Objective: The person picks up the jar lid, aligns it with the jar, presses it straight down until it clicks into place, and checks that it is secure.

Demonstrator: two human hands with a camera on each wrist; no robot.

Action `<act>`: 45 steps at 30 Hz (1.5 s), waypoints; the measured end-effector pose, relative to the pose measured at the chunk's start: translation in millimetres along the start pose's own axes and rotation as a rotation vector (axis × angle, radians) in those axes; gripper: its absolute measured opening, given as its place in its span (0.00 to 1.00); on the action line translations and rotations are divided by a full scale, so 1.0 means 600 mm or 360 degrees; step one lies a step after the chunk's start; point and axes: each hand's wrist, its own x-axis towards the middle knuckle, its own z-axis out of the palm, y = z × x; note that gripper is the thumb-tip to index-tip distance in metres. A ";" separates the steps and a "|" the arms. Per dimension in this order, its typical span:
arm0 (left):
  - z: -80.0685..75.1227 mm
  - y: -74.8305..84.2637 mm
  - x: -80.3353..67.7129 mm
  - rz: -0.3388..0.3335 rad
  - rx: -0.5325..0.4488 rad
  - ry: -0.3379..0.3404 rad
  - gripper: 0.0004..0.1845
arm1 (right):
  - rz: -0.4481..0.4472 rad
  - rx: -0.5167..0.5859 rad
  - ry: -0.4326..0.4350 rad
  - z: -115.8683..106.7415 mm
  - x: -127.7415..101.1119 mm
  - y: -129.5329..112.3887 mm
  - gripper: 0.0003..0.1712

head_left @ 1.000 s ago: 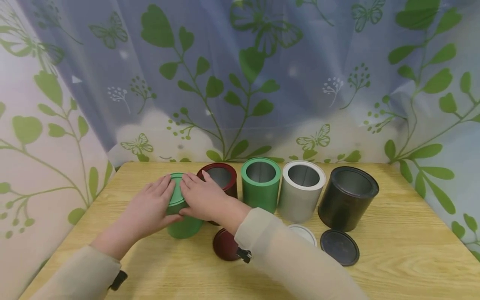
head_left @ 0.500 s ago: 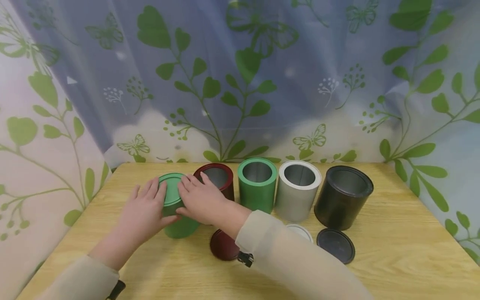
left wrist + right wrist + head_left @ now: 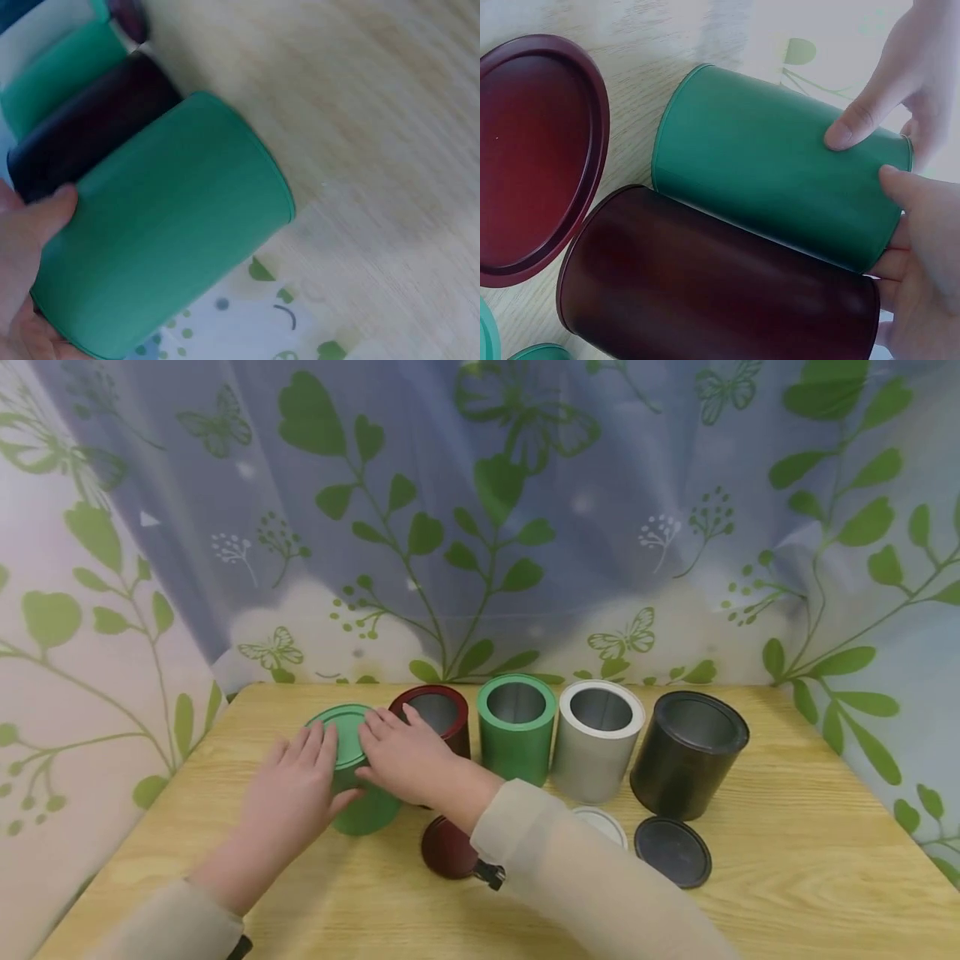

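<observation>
both my hands, left hand (image 3: 288, 785) and right hand (image 3: 408, 758), rest with fingers extended on opposite sides of the green lid (image 3: 345, 731), thumbs against the green can (image 3: 365, 817) at the row's left end, presumably to steady it evenly. the black lid (image 3: 672, 852) lies before the black can (image 3: 678, 781), probably for easy matching.

no text, label, brand, number or sign readable, none in the head view on the lidded green can (image 3: 349, 750) at eight o'clock, the black can (image 3: 675, 781) at four, the black lid (image 3: 672, 853) between four and five, the leaf-printed cloth (image 3: 480, 527) at twelve
</observation>
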 end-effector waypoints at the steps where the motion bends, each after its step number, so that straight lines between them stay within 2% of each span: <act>1: 0.000 0.002 -0.002 0.0031 0.0033 0.0056 0.47 | -0.0002 0.0005 -0.0004 0.000 0.000 0.000 0.38; 3: 0.001 0.005 -0.005 0.0089 0.0085 0.0151 0.46 | 0.0002 0.0011 -0.0016 0.000 -0.002 -0.001 0.38; 5: 0.003 0.006 -0.005 0.0115 0.0101 0.0203 0.46 | 0.0015 0.0015 -0.0025 0.000 -0.003 -0.001 0.38; 8: 0.003 0.007 -0.002 0.0130 0.0128 0.0205 0.45 | 0.0028 -0.0008 -0.0034 0.000 -0.003 -0.001 0.38; 11: -0.003 0.006 0.002 0.0121 0.0166 0.0151 0.45 | 0.0013 -0.0041 -0.0022 0.001 -0.002 -0.002 0.38; 15: -0.013 0.002 0.016 0.0102 0.0169 -0.0029 0.47 | 0.0000 -0.0071 -0.0019 0.001 -0.001 -0.003 0.38; 18: -0.017 -0.005 0.030 0.0141 0.0048 -0.0231 0.48 | 0.0007 -0.0069 -0.0036 0.001 -0.001 -0.006 0.38; 21: -0.016 -0.014 0.039 0.0194 -0.0086 -0.0364 0.46 | 0.0007 -0.0059 -0.0046 0.003 0.000 -0.009 0.38; 24: -0.014 -0.022 0.043 0.0217 -0.0159 -0.0385 0.45 | 0.0008 -0.0064 -0.0042 0.003 0.003 -0.009 0.39; 28: -0.020 -0.028 0.044 0.0167 -0.0139 -0.0410 0.46 | 0.0021 -0.0067 -0.0017 -0.004 0.010 -0.003 0.38; 31: -0.027 -0.033 0.042 0.0141 -0.0103 -0.0423 0.46 | 0.0030 -0.0031 -0.0048 -0.013 0.015 0.002 0.41; 36: -0.027 -0.038 0.037 0.0161 -0.0073 -0.0437 0.46 | -0.0005 0.0135 -0.0159 -0.011 0.021 0.007 0.44; 45: -0.021 -0.035 0.036 0.0207 -0.0049 -0.0394 0.44 | -0.0081 0.0213 -0.0139 -0.003 0.022 0.013 0.43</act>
